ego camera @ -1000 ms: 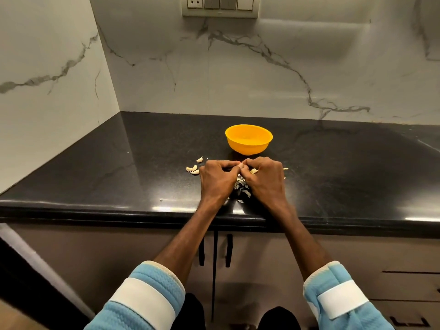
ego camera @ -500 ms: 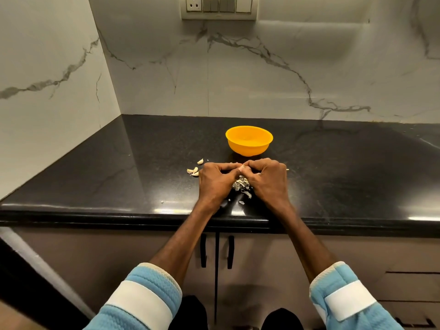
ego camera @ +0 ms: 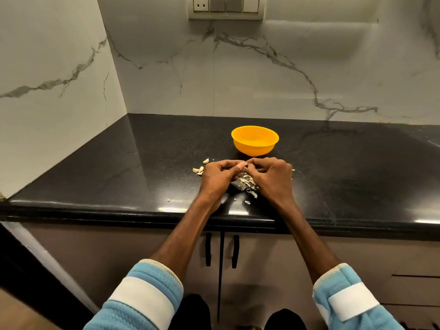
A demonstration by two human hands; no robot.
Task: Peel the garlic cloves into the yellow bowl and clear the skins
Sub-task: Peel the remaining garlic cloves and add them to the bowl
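Left hand (ego camera: 217, 177) and right hand (ego camera: 271, 177) pinch one small pale garlic clove (ego camera: 245, 164) between curled fingertips.
The clove is mostly hidden. Peeling it low over the heap of papery off-white skins (ego camera: 247, 184) directly beneath should keep flakes together. The round yellow plastic bowl (ego camera: 254, 148) stands just beyond the knuckles, and loose pale cloves (ego camera: 198, 169) lie left of the hands on the glossy black stone countertop (ego camera: 119, 175).

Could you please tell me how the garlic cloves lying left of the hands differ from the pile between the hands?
The loose cloves are plump, curved whole pieces; the skins are thin, ragged flakes. The loose cloves lie scattered beside the left hand; the skins sit heaped between it and the right hand. Both rest on the black counter, outside the yellow bowl.
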